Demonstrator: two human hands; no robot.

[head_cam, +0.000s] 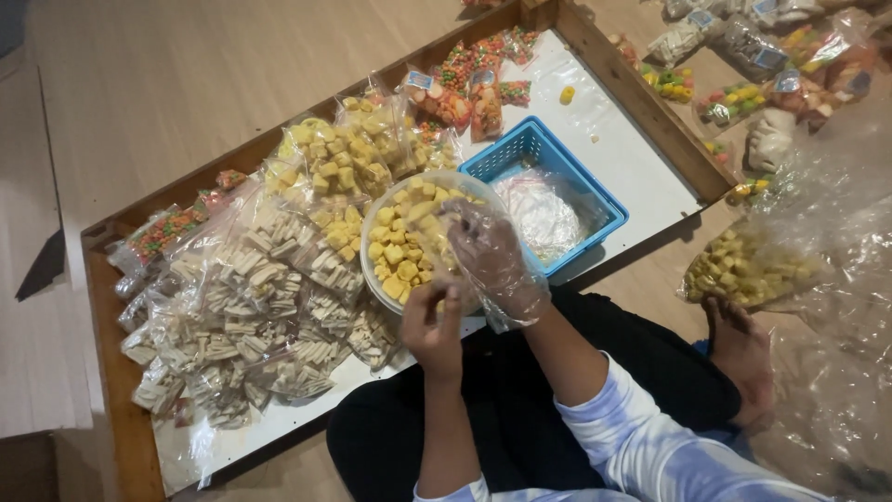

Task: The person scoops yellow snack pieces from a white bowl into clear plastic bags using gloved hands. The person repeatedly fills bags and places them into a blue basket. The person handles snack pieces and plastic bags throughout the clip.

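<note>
**Hands at the bowl of yellow snacks**

Right hand (491, 256): covered by a thin clear plastic glove (506, 293), fingers spread and slightly curled, palm down over the bowl (372, 270). Fingertips touch the yellow cube snacks (401, 244) in it. Cannot tell whether any pieces are pinched between the fingers.

Left hand (432, 325): bare, at the near rim of the bowl, fingers curled up and drawn together. It meets the loose cuff of the glove at the right wrist; looks like a pinch on the plastic, though the grip itself is too small to make out.

Bowl: round, pale, on the white-lined wooden tray (641, 181), just ahead of the person's lap. Blue basket (595, 191) with clear bags sits just right of it. Packed bags of pale stick snacks (251, 316) lie to the left; bags of yellow cubes (339, 163) behind.
</note>
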